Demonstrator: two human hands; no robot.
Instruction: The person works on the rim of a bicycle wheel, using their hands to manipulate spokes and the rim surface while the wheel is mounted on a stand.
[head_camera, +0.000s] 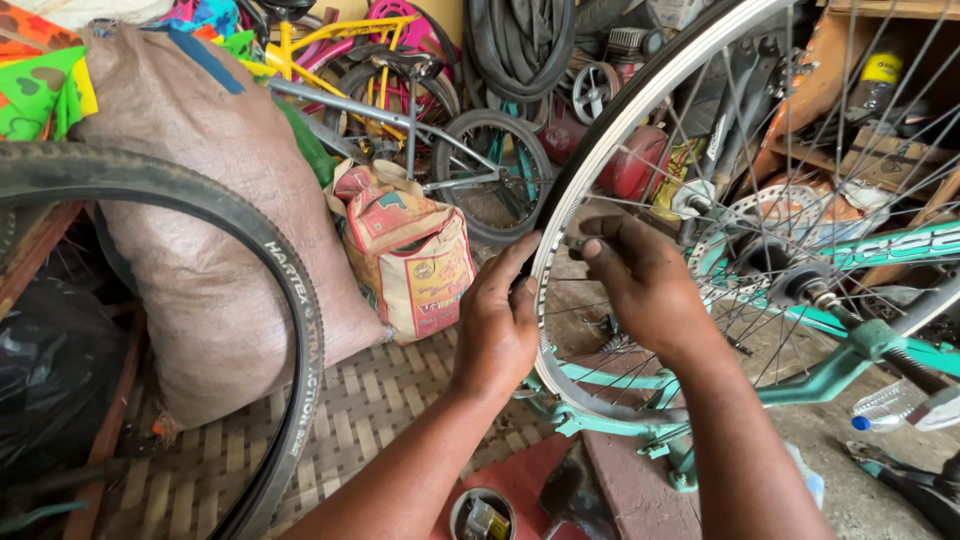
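Note:
A bicycle wheel with a silver rim (640, 95), thin spokes and a brake disc (765, 225) sits in a teal frame (850, 350) turned upside down. My left hand (497, 320) grips the rim's left edge from outside, thumb over the rim. My right hand (640, 280) reaches inside the rim, its fingertips pinching a small part, probably a spoke nipple or valve, at the rim's inner face. What exactly it pinches is too small to tell.
A loose black tyre (290, 330) arcs at the left before a big brown sack (210, 200) and a printed bag (410, 250). Small bicycles (420, 110) stand behind. A small tin (482, 515) sits below my arms; a plastic bottle (890, 405) lies right.

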